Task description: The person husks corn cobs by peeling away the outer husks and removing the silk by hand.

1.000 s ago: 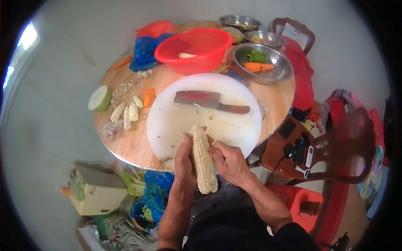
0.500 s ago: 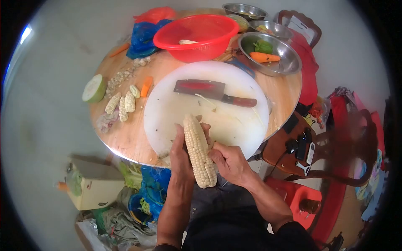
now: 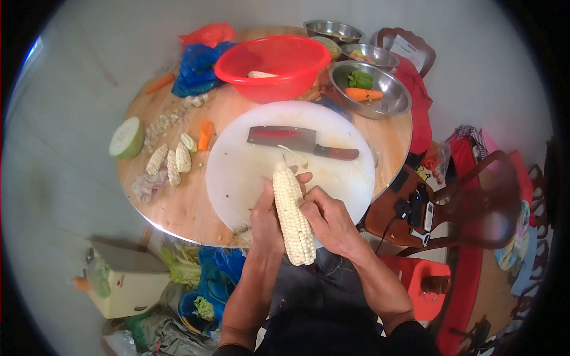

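Note:
A pale, husked ear of corn is held upright, slightly tilted, at the front edge of the round white cutting board. My left hand wraps round it from the left, its fingertips showing behind the cob. From the right, my right hand grips the cob's side with its thumb pressed on the kernels and its other fingers curled. Beyond the cob lies a cleaver flat on the board, its handle to the right, with a thin pale strand beside the blade.
A red plastic basin stands behind the board. To its right, a metal bowl holds a carrot and a green pepper. Leftward lie several short corn pieces, garlic, carrot pieces and a cut gourd. A wooden chair stands at right.
The view has shifted a little. My hands and the corn sit slightly further right, and my right thumb has moved up along the cob.

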`<control>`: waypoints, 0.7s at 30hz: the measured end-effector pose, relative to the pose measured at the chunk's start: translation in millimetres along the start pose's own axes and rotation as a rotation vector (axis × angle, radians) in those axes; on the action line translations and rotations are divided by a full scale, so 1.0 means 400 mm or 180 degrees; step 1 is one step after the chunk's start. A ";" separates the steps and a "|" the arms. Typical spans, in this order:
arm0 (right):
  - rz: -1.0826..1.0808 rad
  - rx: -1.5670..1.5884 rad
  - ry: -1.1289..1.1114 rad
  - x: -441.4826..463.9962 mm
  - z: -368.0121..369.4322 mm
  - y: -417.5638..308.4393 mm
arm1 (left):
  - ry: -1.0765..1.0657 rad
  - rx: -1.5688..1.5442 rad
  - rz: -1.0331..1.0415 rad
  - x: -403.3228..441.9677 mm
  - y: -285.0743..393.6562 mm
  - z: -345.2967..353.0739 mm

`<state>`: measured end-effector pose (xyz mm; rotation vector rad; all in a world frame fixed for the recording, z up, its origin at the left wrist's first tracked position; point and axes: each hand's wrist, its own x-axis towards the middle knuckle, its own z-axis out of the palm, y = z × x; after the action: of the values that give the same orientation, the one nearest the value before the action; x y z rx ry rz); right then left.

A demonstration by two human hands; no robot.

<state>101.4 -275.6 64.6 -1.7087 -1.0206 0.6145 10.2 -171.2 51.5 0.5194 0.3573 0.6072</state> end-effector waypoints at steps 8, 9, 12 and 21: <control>-0.0469 0.0086 0.0190 0.046 0.058 0.030 | 0.0107 0.1008 0.0613 -0.001 0.020 -0.028; -0.0486 0.0085 0.0172 0.058 0.062 0.043 | 0.0115 0.1004 0.0636 0.001 0.029 -0.036; -0.0498 0.0099 0.0265 0.097 0.054 0.059 | 0.0029 0.0961 0.0791 0.002 0.067 -0.062; -0.1804 -0.0845 0.0349 0.100 -0.028 0.064 | 0.0608 0.0319 0.0841 0.008 0.074 -0.029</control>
<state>139.4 -250.3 47.5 -1.5470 -1.4757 0.0192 -5.8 -144.6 57.9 0.6119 0.5064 0.9015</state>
